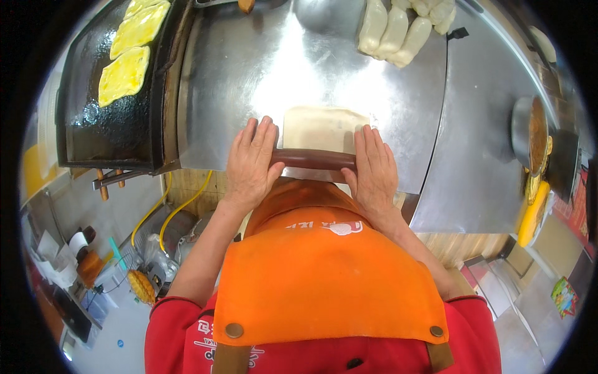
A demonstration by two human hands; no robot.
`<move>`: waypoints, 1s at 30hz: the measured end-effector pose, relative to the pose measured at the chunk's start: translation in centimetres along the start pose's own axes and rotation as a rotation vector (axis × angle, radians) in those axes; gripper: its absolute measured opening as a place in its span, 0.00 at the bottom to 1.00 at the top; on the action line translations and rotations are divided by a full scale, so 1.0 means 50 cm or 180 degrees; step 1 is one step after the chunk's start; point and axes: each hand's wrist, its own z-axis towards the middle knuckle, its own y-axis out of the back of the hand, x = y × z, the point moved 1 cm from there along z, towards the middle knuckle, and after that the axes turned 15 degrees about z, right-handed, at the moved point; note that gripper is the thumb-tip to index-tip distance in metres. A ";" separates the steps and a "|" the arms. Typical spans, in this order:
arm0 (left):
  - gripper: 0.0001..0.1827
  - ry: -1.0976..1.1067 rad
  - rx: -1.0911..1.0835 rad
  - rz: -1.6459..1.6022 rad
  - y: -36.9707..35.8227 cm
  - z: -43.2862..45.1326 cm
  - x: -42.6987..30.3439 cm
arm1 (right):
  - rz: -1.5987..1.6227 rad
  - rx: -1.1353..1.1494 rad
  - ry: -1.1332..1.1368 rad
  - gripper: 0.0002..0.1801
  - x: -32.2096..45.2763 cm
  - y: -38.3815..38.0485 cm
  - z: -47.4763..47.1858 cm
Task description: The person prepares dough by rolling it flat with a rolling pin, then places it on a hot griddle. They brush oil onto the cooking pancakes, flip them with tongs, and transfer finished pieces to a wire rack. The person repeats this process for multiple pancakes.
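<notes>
A dark brown rolling pin [313, 159] lies crosswise at the front edge of the steel worktop, close to my apron. My left hand [252, 163] rests over its left end, fingers stretched forward and thumb behind the pin. Over the right end lies my right hand [375, 168], held the same way, its fingertips at the dough's right edge. Just beyond the pin, a thin, pale rectangular dough sheet [322, 126] is spread flat on the steel. The pin covers the sheet's near edge.
A dark griddle [107, 135] at left carries several yellow, egg-coated flatbreads [124, 75]. Several glossy dough rolls [392, 35] sit at the far right of the steel worktop [224, 93]. A metal bowl [523, 131] with brown contents stands farther right, near a yellow-handled tool [533, 215].
</notes>
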 end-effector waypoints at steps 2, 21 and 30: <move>0.33 0.0092 -0.0068 0.0081 -0.014 0.020 0.007 | 0.0009 -0.0081 0.0054 0.38 -0.006 -0.006 0.030; 0.31 -0.0035 0.0104 -0.0191 0.035 0.048 0.025 | 0.0038 -0.0063 -0.0302 0.35 0.001 0.002 0.047; 0.36 -0.0096 -0.0133 -0.0263 -0.004 0.100 0.049 | -0.0024 -0.0137 -0.0231 0.41 -0.030 -0.018 0.077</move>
